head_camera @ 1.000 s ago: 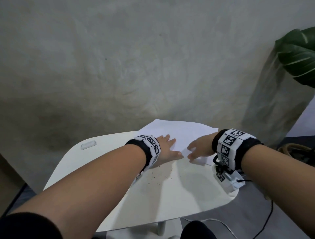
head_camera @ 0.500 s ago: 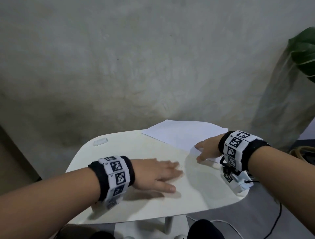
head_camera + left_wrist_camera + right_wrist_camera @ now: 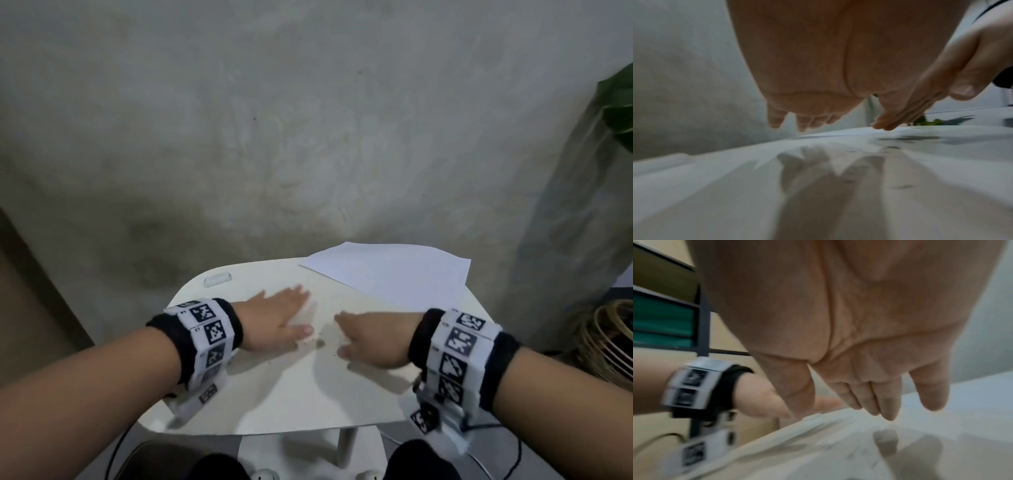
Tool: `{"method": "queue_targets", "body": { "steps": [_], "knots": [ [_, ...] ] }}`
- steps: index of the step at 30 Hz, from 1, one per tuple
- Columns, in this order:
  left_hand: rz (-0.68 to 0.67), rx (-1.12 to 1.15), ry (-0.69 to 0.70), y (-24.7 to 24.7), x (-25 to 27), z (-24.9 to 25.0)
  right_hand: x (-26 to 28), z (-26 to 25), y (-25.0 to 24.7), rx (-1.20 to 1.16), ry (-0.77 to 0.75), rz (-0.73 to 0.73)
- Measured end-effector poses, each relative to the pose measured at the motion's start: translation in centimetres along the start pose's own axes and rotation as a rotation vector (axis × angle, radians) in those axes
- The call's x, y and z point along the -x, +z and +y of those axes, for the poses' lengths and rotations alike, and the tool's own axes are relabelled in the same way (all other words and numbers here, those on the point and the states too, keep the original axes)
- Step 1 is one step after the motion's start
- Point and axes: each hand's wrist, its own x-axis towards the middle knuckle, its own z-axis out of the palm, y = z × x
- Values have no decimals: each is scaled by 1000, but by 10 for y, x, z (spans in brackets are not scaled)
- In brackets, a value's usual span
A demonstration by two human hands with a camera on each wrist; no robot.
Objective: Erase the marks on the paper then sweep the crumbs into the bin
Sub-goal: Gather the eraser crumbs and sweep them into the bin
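Left grip: left hand lay flat, palm down, fingers straight and together, low over the bench; released, nothing held.
Right grip: right hand also palm down with fingers extended toward the left hand; released, nothing held. Whether either palm touched the surface could not be told from the wrist views; both were blurred.
Crumbs: a small dark cluster of crumbs sat on the bench between the two hands, with a few stray specks just around it.
Paper: paper lay at the far right corner of the bench, its far edge overhanging; no marks could be made out on it.
Eraser: eraser rested near the far left edge, well apart from both hands.
Step (judgement): erasing looked finished; the sweep was in hand, the hands gathering crumbs into one pile.
Next move (judgement): close the hands around the pile and push it to a bench edge above the bin.
Bin: not identified; a woven basket stood on the floor to the right.
Edges and room: the near half of the bench was bare, giving open travel toward the near edge; the paper blocked the far right.
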Motion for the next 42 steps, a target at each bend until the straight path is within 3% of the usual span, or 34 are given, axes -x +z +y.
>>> {"method": "queue_targets", "body": {
  "steps": [3,5,8,10,11,13,15,17,18,21,23,24,26,28,29,31,34,36,39,41,42],
  "knots": [
    [58,-2,-366,5,5,-31,-25,3,-10,105,101,51],
    [-12,5,-440,12,13,-35,-36,-8,-8,190,144,-18],
    [-155,3,-202,22,34,-21,-39,-30,-7,241,30,-127],
    [-166,-11,-5,22,46,-12,-37,-36,-20,134,-81,-165],
    [-142,-13,11,20,48,-11,-38,-35,-27,91,-90,-138],
    [-72,9,-95,17,43,-24,-42,-29,-35,126,-32,-31],
    [-38,-27,-304,15,37,-42,-46,-26,-30,244,74,28],
    [-58,-63,-456,17,32,-51,-48,-27,-15,272,106,-13],
    [-91,-49,-469,20,32,-49,-48,-29,-10,229,61,-66],
    [-176,47,-220,31,45,-27,-33,-27,-9,-103,-125,-140],
    [-146,114,-64,38,67,-20,-7,-11,-5,-293,-111,31],
    [-91,148,-85,43,80,-24,10,3,4,-287,-62,135],
    [58,184,-285,62,105,-43,43,31,35,-205,105,253],
    [77,169,-515,78,124,-50,63,41,65,-113,331,182],
    [65,182,-567,83,126,-45,61,35,76,-102,401,163],
    [63,261,-504,87,112,-19,42,13,92,-92,397,148],
    [166,385,-205,85,76,36,5,-32,97,-91,140,361],
    [205,514,-72,69,67,53,-8,-43,80,-246,-89,450],
    [385,481,-183,63,87,23,14,-21,60,-407,-42,447],
    [369,368,-302,74,119,-7,37,7,69,-251,86,356],
    [296,305,-335,83,134,-18,49,15,77,-122,175,282]
  ]
}}
